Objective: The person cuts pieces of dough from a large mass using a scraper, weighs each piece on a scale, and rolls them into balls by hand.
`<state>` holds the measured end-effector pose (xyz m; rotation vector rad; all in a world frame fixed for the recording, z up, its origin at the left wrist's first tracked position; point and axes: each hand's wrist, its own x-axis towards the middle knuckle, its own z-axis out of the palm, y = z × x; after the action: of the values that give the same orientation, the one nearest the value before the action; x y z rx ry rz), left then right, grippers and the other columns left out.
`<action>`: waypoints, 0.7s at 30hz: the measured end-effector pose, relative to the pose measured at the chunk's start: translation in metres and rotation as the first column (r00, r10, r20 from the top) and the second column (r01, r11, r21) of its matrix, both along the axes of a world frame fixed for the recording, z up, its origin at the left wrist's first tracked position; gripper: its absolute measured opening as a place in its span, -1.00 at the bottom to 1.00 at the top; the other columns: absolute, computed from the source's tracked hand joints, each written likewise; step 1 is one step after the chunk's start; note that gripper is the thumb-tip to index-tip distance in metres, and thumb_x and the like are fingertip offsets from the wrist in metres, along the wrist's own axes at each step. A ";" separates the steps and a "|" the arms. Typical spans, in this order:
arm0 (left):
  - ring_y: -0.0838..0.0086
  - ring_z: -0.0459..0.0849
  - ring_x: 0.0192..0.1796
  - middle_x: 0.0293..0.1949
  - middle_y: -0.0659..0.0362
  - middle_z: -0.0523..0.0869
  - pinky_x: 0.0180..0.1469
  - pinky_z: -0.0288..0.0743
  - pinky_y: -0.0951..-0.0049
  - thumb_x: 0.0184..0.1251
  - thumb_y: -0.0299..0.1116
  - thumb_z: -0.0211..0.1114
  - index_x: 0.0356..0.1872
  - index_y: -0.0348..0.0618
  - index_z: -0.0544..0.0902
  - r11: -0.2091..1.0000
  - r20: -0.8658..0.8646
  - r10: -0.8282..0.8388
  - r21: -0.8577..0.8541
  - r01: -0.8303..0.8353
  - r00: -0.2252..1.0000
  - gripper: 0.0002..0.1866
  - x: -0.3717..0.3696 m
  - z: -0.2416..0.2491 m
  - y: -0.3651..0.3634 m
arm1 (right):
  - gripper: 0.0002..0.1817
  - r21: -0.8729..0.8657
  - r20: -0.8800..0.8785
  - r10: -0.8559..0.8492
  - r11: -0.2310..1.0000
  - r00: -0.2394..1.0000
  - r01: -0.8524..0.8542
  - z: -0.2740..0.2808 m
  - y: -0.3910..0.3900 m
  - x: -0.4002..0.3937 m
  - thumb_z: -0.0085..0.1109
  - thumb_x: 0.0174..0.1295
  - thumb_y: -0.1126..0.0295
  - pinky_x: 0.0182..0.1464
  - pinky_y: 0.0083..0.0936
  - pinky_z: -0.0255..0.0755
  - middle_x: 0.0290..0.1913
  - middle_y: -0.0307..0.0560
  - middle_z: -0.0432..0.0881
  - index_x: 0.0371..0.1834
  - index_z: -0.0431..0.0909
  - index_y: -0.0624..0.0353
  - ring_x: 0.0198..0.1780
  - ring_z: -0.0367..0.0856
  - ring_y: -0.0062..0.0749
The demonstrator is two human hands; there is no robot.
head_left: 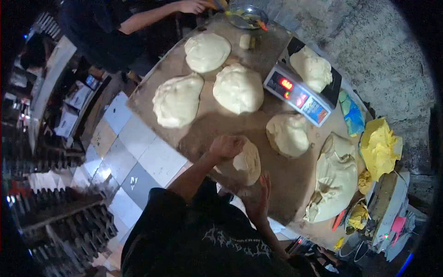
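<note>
A flattened piece of dough (250, 162) lies on the brown tabletop (284, 184) in front of me. My left hand (228, 147) is closed at its far left edge, with the fingers curled over the dough; their exact grip is partly hidden. My right hand (259, 199) is beside the near right edge with its fingers stretched out, and nothing shows in it. Just beyond, a rounder dough mound (288, 135) sits to the right. Farther back are more mounds, including one at the left (177, 100) and one in the middle (238, 88).
A digital scale (300, 94) with red digits bears dough (311, 69). At the right lie a large dough mass (333, 180) and yellow fat-like blocks (379, 148). A metal bowl (247, 17) is at the far end, near another person's hand (191, 6). Tiled floor (134, 143) shows left.
</note>
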<state>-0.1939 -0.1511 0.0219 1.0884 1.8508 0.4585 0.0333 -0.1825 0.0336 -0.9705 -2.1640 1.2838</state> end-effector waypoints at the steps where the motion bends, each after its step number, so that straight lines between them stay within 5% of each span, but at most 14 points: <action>1: 0.20 0.47 0.10 0.05 0.05 0.52 0.12 0.33 0.28 0.24 0.00 0.00 0.02 -0.10 0.49 1.000 0.000 -0.010 0.011 0.010 1.000 -0.53 -0.015 -0.007 0.019 | -0.09 0.230 0.062 -0.007 0.973 0.998 -0.008 -0.012 0.009 -0.013 0.25 -0.01 0.02 0.28 -0.09 0.00 0.33 0.27 -0.02 0.32 0.02 0.22 0.36 -0.03 0.04; 2: 0.21 0.53 0.01 -0.04 0.05 0.57 0.05 0.38 0.37 0.26 0.04 -0.05 0.04 -0.11 0.48 1.000 0.019 0.011 -0.014 -0.011 1.000 -0.50 -0.026 -0.019 0.032 | -0.04 0.435 0.131 -0.024 0.900 0.991 -0.036 -0.027 0.016 -0.024 0.35 -0.11 0.04 0.28 -0.05 -0.01 0.33 0.28 -0.03 0.32 0.03 0.18 0.37 -0.05 0.05; 4: 0.22 0.59 -0.07 -0.12 0.04 0.62 -0.02 0.44 0.46 0.29 0.08 -0.10 0.06 -0.12 0.46 0.998 0.040 0.036 -0.045 -0.034 0.999 -0.46 -0.043 -0.029 0.049 | 0.00 0.359 -0.046 -0.047 0.931 0.998 0.060 -0.059 0.055 -0.065 0.41 -0.21 0.00 0.23 -0.14 0.14 0.29 0.25 0.07 0.30 0.07 0.12 0.30 0.10 0.13; 5: 0.26 0.59 -0.12 -0.17 0.05 0.61 -0.05 0.44 0.46 0.26 0.15 -0.16 0.10 -0.13 0.42 0.990 0.314 0.141 -0.043 -0.134 0.939 -0.39 -0.047 -0.026 0.055 | -0.03 0.301 0.012 0.026 0.953 1.000 -0.028 -0.052 0.081 -0.088 0.42 -0.23 0.02 0.20 -0.15 0.18 0.27 0.23 0.12 0.26 0.13 0.12 0.26 0.16 0.10; 7: 0.35 0.58 -0.23 -0.27 0.06 0.61 -0.12 0.46 0.45 0.21 0.29 -0.28 0.17 -0.15 0.32 0.941 0.753 0.289 -0.111 -0.319 0.592 -0.25 -0.055 -0.010 0.064 | -0.07 0.235 0.054 0.110 0.965 0.992 -0.120 -0.045 0.104 -0.115 0.44 -0.26 0.04 0.17 -0.16 0.23 0.24 0.21 0.18 0.22 0.18 0.12 0.23 0.23 0.08; 9: 0.44 0.58 -0.33 -0.36 0.07 0.61 -0.20 0.47 0.43 0.15 0.42 -0.41 0.24 -0.16 0.23 0.872 0.949 0.312 -0.265 -0.411 0.051 -0.10 -0.056 0.015 0.067 | -0.25 -0.125 -0.013 0.401 0.908 0.916 -0.400 -0.040 0.103 -0.123 0.36 -0.16 0.07 0.12 -0.18 0.30 0.14 0.13 0.33 0.11 0.30 0.13 0.17 0.31 -0.01; 11: 0.47 0.52 -0.41 -0.41 0.06 0.55 -0.35 0.42 0.53 0.01 0.52 -0.57 0.28 -0.16 0.14 0.910 0.938 -0.242 0.309 -0.277 0.248 0.03 -0.060 0.063 0.062 | -0.44 0.460 -0.089 0.659 0.693 0.747 -0.555 0.051 0.092 -0.119 0.24 -0.01 0.11 0.13 -0.23 0.31 0.04 0.09 0.44 0.04 0.38 0.16 0.12 0.37 -0.02; 12: 0.50 0.45 -0.54 -0.53 0.12 0.49 -0.44 0.33 0.61 -0.08 0.56 -0.63 0.29 -0.17 0.12 0.882 0.948 -0.128 0.243 -0.403 0.292 0.10 -0.043 0.115 0.055 | -0.44 0.448 -0.094 0.647 0.706 0.756 -0.549 0.063 0.077 -0.105 0.24 -0.01 0.11 0.13 -0.23 0.31 0.04 0.09 0.44 0.04 0.38 0.16 0.12 0.37 -0.02; 14: 0.47 0.46 -0.57 -0.61 0.14 0.48 -0.42 0.34 0.51 -0.12 0.56 -0.70 0.20 -0.22 0.22 0.612 0.769 -0.419 0.632 -0.475 0.483 0.13 -0.033 0.174 0.048 | -0.57 0.539 0.031 0.778 0.516 0.628 -0.666 0.074 0.041 -0.068 0.14 0.08 0.12 0.14 -0.19 0.29 0.01 0.10 0.47 -0.02 0.45 0.10 0.10 0.38 0.04; 16: 0.46 0.43 -0.62 -0.63 0.16 0.47 -0.45 0.37 0.43 -0.01 0.52 -0.66 0.15 -0.23 0.27 0.352 0.751 -0.510 0.628 -0.694 0.420 0.05 -0.025 0.208 0.025 | -0.62 -0.267 0.157 0.800 0.598 0.579 -0.755 0.070 0.030 -0.070 0.15 0.07 0.14 0.16 -0.20 0.25 0.05 0.11 0.45 -0.04 0.48 -0.03 0.11 0.38 0.07; 17: 0.42 0.37 -0.59 -0.67 0.23 0.34 -0.37 0.35 0.25 0.21 0.36 -0.51 0.25 -0.19 0.18 0.328 0.688 -0.565 0.693 -0.641 0.455 -0.14 -0.028 0.209 0.002 | -0.56 -0.446 0.223 0.810 0.580 0.543 -0.682 0.042 0.025 -0.065 0.16 0.05 0.11 0.17 -0.22 0.24 0.06 0.10 0.44 -0.01 0.45 0.00 0.11 0.38 0.06; 19: 0.47 0.34 -0.66 -0.75 0.27 0.31 -0.43 0.35 0.38 0.23 0.34 -0.37 0.10 -0.17 0.35 0.175 0.789 -0.262 0.605 -0.777 0.556 -0.22 0.005 0.196 -0.040 | -0.45 -0.248 0.243 0.749 0.662 0.616 -0.707 -0.093 0.002 -0.033 0.19 0.01 0.04 0.17 -0.26 0.24 0.07 0.07 0.44 0.06 0.40 0.04 0.11 0.38 0.03; 20: 0.48 0.36 -0.66 -0.76 0.26 0.33 -0.43 0.35 0.38 0.28 0.26 -0.26 -0.03 -0.16 0.42 0.199 0.682 -0.039 0.722 -0.663 0.730 -0.34 0.016 0.170 -0.066 | -0.39 0.231 0.151 0.709 0.652 0.689 -0.722 -0.160 -0.014 -0.021 0.20 -0.01 0.00 0.17 -0.28 0.23 0.07 0.06 0.44 0.09 0.37 0.07 0.11 0.37 0.02; 21: 0.45 0.42 -0.65 -0.70 0.20 0.44 -0.41 0.37 0.39 0.32 0.16 -0.19 -0.07 -0.17 0.44 0.344 0.472 0.105 0.809 -0.477 0.875 -0.44 0.025 0.137 -0.098 | -0.39 0.234 0.137 0.711 0.653 0.689 -0.720 -0.148 -0.008 -0.024 0.20 -0.01 0.00 0.17 -0.28 0.23 0.07 0.06 0.44 0.09 0.37 0.07 0.11 0.37 0.02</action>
<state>-0.1687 -0.2489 0.1587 1.1976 1.3902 1.9776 0.0096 -0.1904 -0.1144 0.0343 -2.7866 1.2071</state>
